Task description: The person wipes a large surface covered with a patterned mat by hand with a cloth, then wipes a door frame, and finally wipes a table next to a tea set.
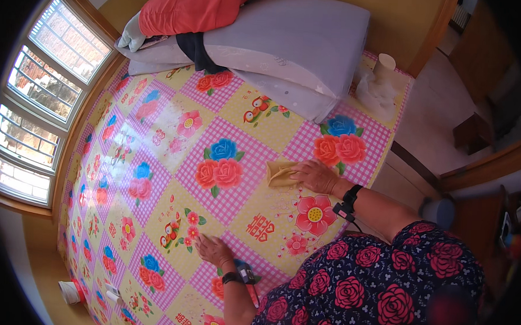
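A yellow-brown cloth (280,173) lies folded on the patterned sheet (250,205) that covers a wide, bed-like surface. My right hand (314,175) rests on the cloth's right part, fingers bent over it; whether they grip it is hard to tell. Lower and to the left, my left hand (213,250) leans on the sheet beside a printed pink flower, its fingers spread and holding nothing. Each wrist wears a dark strap with a small device.
Grey folded bedding (292,37) stands along the far side, a red cloth (188,9) on top. A white roll (385,62) and a crumpled plastic bag (376,95) sit at the far right corner. Barred windows (45,88) line the left. A white container (69,292) stands lower left.
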A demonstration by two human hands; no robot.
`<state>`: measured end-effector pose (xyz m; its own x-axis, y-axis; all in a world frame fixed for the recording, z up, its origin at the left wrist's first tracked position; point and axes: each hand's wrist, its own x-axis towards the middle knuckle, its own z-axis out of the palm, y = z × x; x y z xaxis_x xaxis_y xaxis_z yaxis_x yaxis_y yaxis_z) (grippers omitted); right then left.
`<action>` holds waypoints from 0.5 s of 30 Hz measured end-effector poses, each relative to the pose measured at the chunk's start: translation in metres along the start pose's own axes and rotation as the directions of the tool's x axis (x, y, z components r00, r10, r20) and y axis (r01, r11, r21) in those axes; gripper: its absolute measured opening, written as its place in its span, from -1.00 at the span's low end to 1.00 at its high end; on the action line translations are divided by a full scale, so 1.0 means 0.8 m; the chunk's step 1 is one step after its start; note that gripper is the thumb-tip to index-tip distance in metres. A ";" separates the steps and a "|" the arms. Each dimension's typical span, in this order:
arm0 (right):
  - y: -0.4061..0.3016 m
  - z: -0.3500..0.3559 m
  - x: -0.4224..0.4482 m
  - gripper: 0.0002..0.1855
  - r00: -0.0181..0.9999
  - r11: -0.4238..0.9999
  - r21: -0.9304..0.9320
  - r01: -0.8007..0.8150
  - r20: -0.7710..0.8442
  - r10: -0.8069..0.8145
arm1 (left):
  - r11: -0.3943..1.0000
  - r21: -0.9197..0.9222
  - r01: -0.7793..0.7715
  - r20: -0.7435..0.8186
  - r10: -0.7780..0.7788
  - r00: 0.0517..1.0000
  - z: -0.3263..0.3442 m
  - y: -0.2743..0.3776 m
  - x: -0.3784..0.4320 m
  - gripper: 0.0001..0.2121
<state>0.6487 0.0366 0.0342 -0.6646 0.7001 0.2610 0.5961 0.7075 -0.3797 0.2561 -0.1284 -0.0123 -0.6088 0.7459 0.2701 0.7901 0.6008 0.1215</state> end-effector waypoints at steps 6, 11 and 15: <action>0.103 -0.075 -0.061 -0.67 0.837 0.833 -0.214 -0.511 -0.347 0.424 | 1.000 0.018 0.003 -0.024 -0.002 1.000 0.003 -0.012 0.004 -0.55; 0.182 -0.070 -0.064 -0.67 0.579 0.551 -0.248 -0.797 -0.574 0.579 | 1.000 -0.006 -0.020 -0.024 0.020 1.000 -0.001 -0.002 0.007 -0.56; 0.202 -0.071 -0.049 -0.59 0.703 0.628 -0.349 -0.696 -0.510 0.496 | 1.000 -0.006 -0.026 -0.068 0.026 0.997 -0.001 -0.008 0.006 -0.56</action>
<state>0.7968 0.1291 0.0132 0.0583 0.8921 0.4480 0.9939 -0.0096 -0.1103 0.2479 -0.1289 -0.0107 -0.5817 0.7399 0.3378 0.8063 0.5792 0.1197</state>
